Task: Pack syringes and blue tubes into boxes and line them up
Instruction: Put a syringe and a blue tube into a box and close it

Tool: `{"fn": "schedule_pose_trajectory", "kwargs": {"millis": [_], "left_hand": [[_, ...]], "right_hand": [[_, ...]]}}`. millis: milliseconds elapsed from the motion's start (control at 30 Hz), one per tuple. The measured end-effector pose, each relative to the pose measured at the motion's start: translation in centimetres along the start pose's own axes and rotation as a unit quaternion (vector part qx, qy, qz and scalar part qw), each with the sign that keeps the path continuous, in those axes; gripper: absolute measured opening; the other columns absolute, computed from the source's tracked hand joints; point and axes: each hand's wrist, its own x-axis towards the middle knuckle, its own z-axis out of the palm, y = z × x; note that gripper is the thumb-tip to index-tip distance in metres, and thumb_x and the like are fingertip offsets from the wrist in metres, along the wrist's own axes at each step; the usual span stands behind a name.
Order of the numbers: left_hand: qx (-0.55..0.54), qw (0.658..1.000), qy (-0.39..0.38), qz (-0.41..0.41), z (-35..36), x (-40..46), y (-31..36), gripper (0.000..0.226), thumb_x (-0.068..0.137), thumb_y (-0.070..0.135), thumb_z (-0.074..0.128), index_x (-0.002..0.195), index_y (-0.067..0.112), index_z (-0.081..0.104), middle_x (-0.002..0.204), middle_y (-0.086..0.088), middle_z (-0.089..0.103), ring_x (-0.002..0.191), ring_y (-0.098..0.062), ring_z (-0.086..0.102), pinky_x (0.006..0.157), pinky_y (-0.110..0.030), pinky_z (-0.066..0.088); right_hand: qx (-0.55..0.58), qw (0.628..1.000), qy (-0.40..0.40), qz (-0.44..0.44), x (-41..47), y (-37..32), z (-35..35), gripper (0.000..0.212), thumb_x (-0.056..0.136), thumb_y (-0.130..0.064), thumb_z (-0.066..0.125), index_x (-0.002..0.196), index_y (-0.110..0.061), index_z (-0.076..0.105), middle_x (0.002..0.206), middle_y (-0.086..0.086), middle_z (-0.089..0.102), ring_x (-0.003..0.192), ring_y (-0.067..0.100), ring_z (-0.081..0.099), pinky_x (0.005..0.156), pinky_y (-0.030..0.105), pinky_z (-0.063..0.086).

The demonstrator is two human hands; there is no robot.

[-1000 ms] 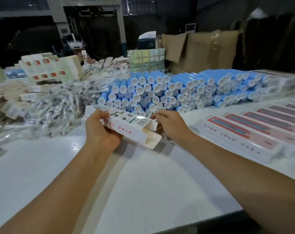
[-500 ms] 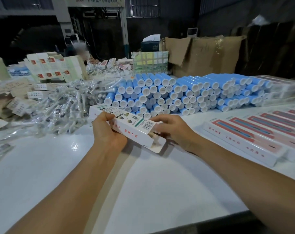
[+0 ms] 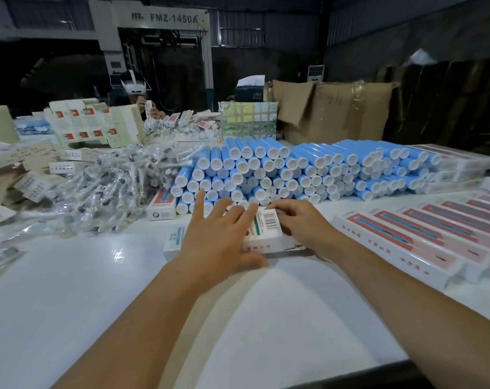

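The left hand (image 3: 218, 242) lies flat, fingers spread, on a white cardboard box (image 3: 263, 234) with a barcode label, on the glossy white bench (image 3: 98, 290); the right hand (image 3: 302, 226) pinches its end flap. Behind, stacked blue tubes (image 3: 294, 172) with white caps; a machine (image 3: 165, 18) reads "FMZ-1450A"

A white box (image 3: 262, 234) with a barcode label lies flat at frame centre. Behind it, blue tubes (image 3: 294, 169) with white caps are stacked on their sides. Bagged syringes (image 3: 103, 192) are heaped at left; packed boxes (image 3: 423, 237) are lined up at right.
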Motion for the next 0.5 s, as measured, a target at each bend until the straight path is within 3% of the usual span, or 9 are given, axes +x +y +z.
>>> {"fn": "schedule_pose_trajectory", "kwargs": {"millis": [100, 167, 233, 267, 333, 400, 500], "left_hand": [[-0.045, 0.999, 0.002, -0.015, 0.5, -0.3, 0.2, 0.085, 0.083, 0.073, 0.038, 0.148, 0.025, 0.011, 0.14, 0.005, 0.038, 0.129, -0.019, 0.032, 0.113, -0.045, 0.01], [-0.059, 0.998, 0.01, -0.024, 0.8, -0.1, 0.5, 0.078, 0.086, 0.069, 0.039, 0.145, 0.024, 0.015, 0.134, 0.003, 0.04, 0.121, -0.019, 0.037, 0.102, -0.037, 0.027], [-0.052, 0.998, 0.021, -0.025, 1.0, 0.0, 0.8, 0.074, 0.088, 0.068, 0.036, 0.143, 0.022, 0.017, 0.131, 0.001, 0.041, 0.116, -0.021, 0.038, 0.094, -0.036, 0.031], [-0.046, 0.998, 0.025, -0.025, 1.0, 0.1, 0.9, 0.073, 0.089, 0.067, 0.035, 0.143, 0.021, 0.018, 0.129, 0.0, 0.041, 0.114, -0.021, 0.038, 0.091, -0.036, 0.031], [-0.037, 0.999, 0.028, -0.02, 1.1, 0.1, 1.1, 0.07, 0.091, 0.064, 0.034, 0.142, 0.018, 0.019, 0.127, -0.003, 0.043, 0.111, -0.024, 0.039, 0.087, -0.039, 0.032], [-0.033, 0.999, 0.039, -0.009, 1.1, 0.1, 1.4, 0.067, 0.092, 0.06, 0.034, 0.14, 0.015, 0.021, 0.125, -0.006, 0.044, 0.108, -0.026, 0.041, 0.083, -0.04, 0.031], [-0.044, 0.999, 0.029, -0.008, 1.2, 0.2, 1.4, 0.064, 0.095, 0.056, 0.033, 0.141, 0.014, 0.019, 0.128, -0.007, 0.043, 0.112, -0.027, 0.04, 0.088, -0.042, 0.032]], "right_hand": [[-0.017, 0.999, 0.027, 0.009, 0.3, 0.1, 0.0, 0.029, 0.093, -0.006, 0.052, 0.076, -0.023, 0.07, 0.07, -0.011, 0.07, 0.066, 0.002, 0.064, 0.054, 0.014, 0.046], [-0.022, 0.991, 0.13, 0.006, 1.4, -0.3, -0.4, 0.03, 0.087, -0.001, 0.051, 0.071, -0.021, 0.068, 0.076, -0.006, 0.067, 0.07, 0.01, 0.059, 0.063, 0.023, 0.048], [-0.057, 0.973, 0.222, -0.007, 3.1, -1.5, -0.9, 0.029, 0.086, -0.002, 0.048, 0.072, -0.021, 0.066, 0.081, -0.002, 0.066, 0.065, 0.014, 0.055, 0.063, 0.03, 0.047], [-0.087, 0.967, 0.237, -0.021, 4.2, -2.3, -1.0, 0.026, 0.086, -0.004, 0.047, 0.074, -0.018, 0.066, 0.08, 0.0, 0.066, 0.06, 0.013, 0.052, 0.057, 0.028, 0.044], [-0.153, 0.958, 0.236, -0.059, 6.7, -4.4, -0.8, 0.021, 0.087, -0.008, 0.047, 0.083, -0.006, 0.067, 0.075, 0.004, 0.064, 0.057, 0.014, 0.048, 0.052, 0.026, 0.038], [-0.218, 0.946, 0.22, -0.095, 9.7, -6.6, -0.1, 0.023, 0.09, -0.01, 0.044, 0.09, 0.0, 0.065, 0.082, 0.012, 0.066, 0.068, 0.021, 0.054, 0.059, 0.029, 0.044], [-0.351, 0.914, 0.164, -0.117, 13.7, -9.9, 1.8, 0.02, 0.092, -0.01, 0.041, 0.079, -0.005, 0.055, 0.081, 0.01, 0.058, 0.079, 0.03, 0.053, 0.059, 0.032, 0.041]]}}
